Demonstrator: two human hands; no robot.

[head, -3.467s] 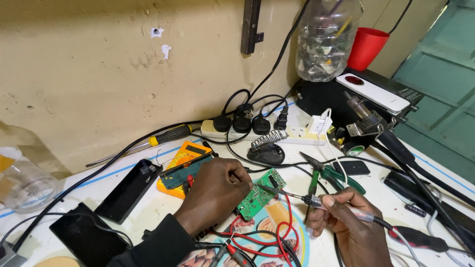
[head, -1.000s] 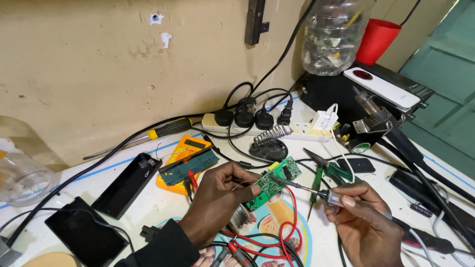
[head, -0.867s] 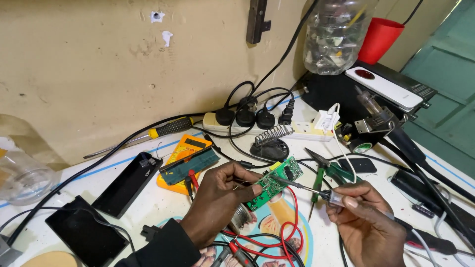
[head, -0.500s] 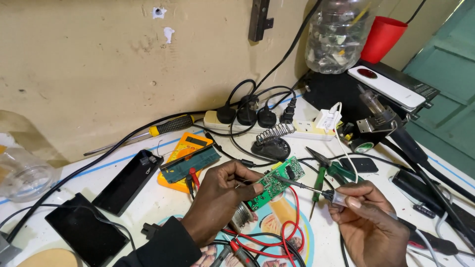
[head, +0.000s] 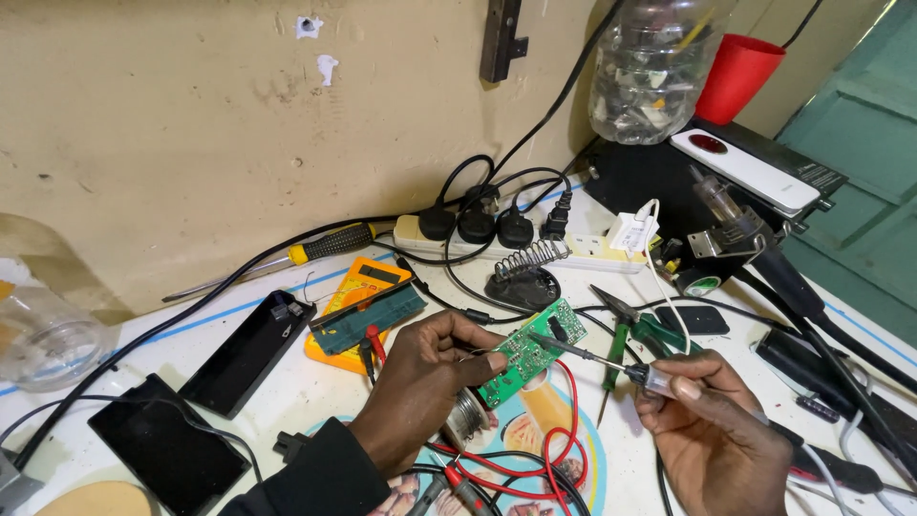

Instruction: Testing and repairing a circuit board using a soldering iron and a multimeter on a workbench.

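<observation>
My left hand [head: 425,377] pinches a small green circuit board [head: 535,351] by its lower edge and holds it tilted above the bench. My right hand [head: 712,430] grips a soldering iron [head: 611,361] like a pen, and its thin tip touches the middle of the board. A spool of solder wire [head: 468,416] sits just under my left fingers. Red and black probe leads [head: 516,468] coil on the mat below the board.
A yellow multimeter [head: 358,296] with a green board across it lies to the left, beside two black boxes [head: 250,349]. A white power strip [head: 516,244] with several plugs, a coiled iron stand [head: 523,277], green pliers [head: 635,330], a screwdriver [head: 287,258] and a plastic bottle [head: 650,67] stand behind.
My left hand lifted the circuit board off the bench and tilted it. The soldering iron tip came in from the right onto the board and has stayed there over the last second.
</observation>
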